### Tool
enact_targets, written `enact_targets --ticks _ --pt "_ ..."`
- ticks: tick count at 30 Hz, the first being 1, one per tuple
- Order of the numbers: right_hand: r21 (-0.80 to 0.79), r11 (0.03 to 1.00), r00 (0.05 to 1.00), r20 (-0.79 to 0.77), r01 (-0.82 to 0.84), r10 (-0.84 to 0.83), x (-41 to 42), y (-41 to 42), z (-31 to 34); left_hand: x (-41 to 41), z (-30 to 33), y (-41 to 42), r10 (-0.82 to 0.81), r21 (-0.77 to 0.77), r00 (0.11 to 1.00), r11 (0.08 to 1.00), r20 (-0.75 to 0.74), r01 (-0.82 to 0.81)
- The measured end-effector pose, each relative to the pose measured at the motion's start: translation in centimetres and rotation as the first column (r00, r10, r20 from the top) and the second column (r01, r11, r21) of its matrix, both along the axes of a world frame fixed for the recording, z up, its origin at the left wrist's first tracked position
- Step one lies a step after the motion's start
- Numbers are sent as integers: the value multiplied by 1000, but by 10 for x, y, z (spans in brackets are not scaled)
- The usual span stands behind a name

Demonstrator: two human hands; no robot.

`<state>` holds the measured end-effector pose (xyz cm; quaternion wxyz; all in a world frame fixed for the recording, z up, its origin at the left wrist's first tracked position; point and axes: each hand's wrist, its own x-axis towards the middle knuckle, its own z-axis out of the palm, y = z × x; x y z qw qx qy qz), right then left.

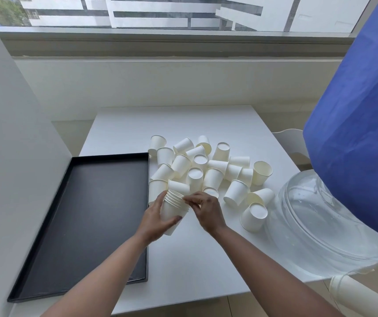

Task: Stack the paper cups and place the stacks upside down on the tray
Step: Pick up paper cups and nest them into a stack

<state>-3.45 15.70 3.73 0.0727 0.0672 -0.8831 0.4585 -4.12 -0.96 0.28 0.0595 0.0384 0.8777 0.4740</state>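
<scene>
Left hand (154, 219) grips one started stack (172, 210), right hand (206, 208) fingers pinching its rim; tray (80, 225) beside it empty, many cups (213, 170) unstacked.

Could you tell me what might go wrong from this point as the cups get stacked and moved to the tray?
1. The stack is held tilted in the left hand while the right hand pinches its rim; nested cups might slide out when flipped.
2. The loose cups lie crowded just behind both hands, so a reach could roll some away.
3. The tray overhangs the table's near edge, so pressing there might tip it.
</scene>
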Motion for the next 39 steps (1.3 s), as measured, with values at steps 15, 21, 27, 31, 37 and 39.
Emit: enact_targets --ticks 15,21,27,31,37,39 --pt "919 303 941 159 -252 300 -44 48 -27 0 5 -17 91 -19 995 996 29 -90" --pt "960 72 918 236 -271 319 -52 42 -32 1 4 -24 107 -43 993 993 38 -106" --pt "991 39 942 111 -130 316 -46 39 -19 -3 3 -24 108 -31 994 994 35 -107" --pt "994 88 944 36 -69 328 -45 37 -19 -6 2 -24 122 -31 992 992 34 -121" --pt "864 419 958 226 -280 174 -63 42 -4 -7 1 -26 169 8 986 986 2 -169" --pt "723 630 955 276 -283 113 -70 48 9 -6 2 -26 192 38 981 981 -5 -191"
